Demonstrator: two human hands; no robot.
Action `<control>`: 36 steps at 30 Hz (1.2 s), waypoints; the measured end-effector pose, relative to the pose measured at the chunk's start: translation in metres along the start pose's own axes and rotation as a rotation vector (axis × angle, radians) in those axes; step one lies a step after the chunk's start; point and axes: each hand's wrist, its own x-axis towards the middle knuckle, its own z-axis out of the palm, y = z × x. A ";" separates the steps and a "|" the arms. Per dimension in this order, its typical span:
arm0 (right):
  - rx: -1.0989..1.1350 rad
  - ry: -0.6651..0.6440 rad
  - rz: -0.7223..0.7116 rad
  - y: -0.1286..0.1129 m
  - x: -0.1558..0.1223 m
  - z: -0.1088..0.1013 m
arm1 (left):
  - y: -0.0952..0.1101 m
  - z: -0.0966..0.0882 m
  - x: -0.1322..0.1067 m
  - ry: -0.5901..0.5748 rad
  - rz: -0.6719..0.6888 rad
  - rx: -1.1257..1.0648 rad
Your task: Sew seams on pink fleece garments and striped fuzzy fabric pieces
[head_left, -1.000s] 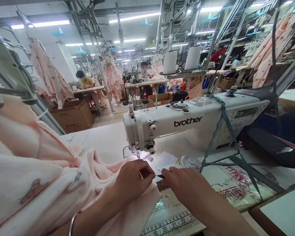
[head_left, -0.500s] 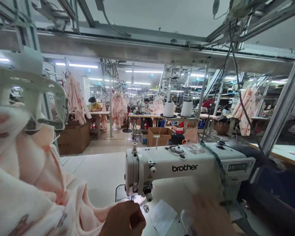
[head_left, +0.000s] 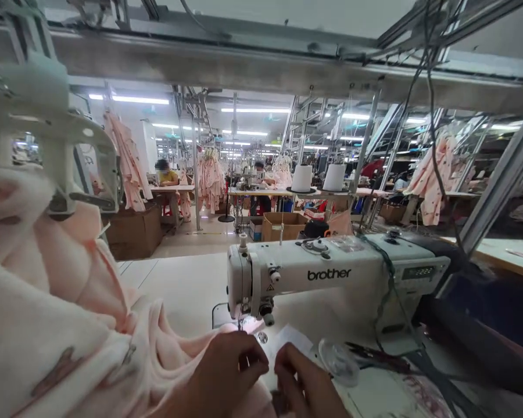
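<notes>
Pale pink plush fabric (head_left: pixel 82 337) with small brown prints drapes from the left across the table to the needle area of the white Brother sewing machine (head_left: pixel 331 276). Just in front of the needle, my left hand (head_left: pixel 226 371) is closed in a pinch over the fabric's edge; what lies between its fingertips is hidden. Close beside it, my right hand (head_left: pixel 307 380) is also pinched, its fingertips nearly meeting the left ones. Anything in the right fingers is too small to make out. A white scrap (head_left: pixel 294 338) lies behind the right hand.
A clear round plastic dish (head_left: pixel 339 361) and a dark-handled tool (head_left: pixel 379 355) lie right of my hands. At upper left, a pale plastic hanger clamp (head_left: pixel 87 168) holds the fabric. Two white thread cones (head_left: pixel 303 178) stand behind the machine. People work at far tables.
My right hand has come from the right side of the machine bed to beside my left hand, its fingers now pinched. The dish and dark tool are uncovered. The view has tipped slightly down.
</notes>
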 end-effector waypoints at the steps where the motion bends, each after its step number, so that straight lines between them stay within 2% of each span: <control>1: 0.026 0.002 0.007 -0.003 0.000 -0.003 | 0.001 -0.001 -0.001 0.001 -0.002 -0.008; 4: -0.015 0.087 0.009 -0.012 0.005 -0.007 | 0.003 -0.003 -0.003 0.000 -0.010 0.027; 8: -0.361 0.290 -0.186 -0.025 0.019 -0.007 | 0.000 -0.005 -0.004 0.017 -0.015 0.115; 10: -0.444 0.317 -0.231 -0.031 0.027 -0.005 | -0.001 -0.005 -0.004 0.017 -0.020 0.123; 14: -0.424 0.287 -0.164 -0.037 0.036 0.002 | -0.002 -0.004 -0.004 0.002 -0.024 0.117; 21: -0.162 0.197 0.034 -0.039 0.034 0.001 | 0.001 -0.001 -0.006 -0.054 -0.014 0.074; 26: 0.325 0.208 0.178 -0.041 0.037 -0.007 | 0.003 0.003 -0.009 -0.101 -0.036 0.009; 32: 0.469 0.160 0.262 -0.030 0.042 -0.003 | 0.000 0.004 -0.011 -0.110 -0.045 0.019; 36: 0.539 0.093 0.243 -0.028 0.046 -0.007 | -0.002 0.005 -0.011 -0.140 -0.061 0.015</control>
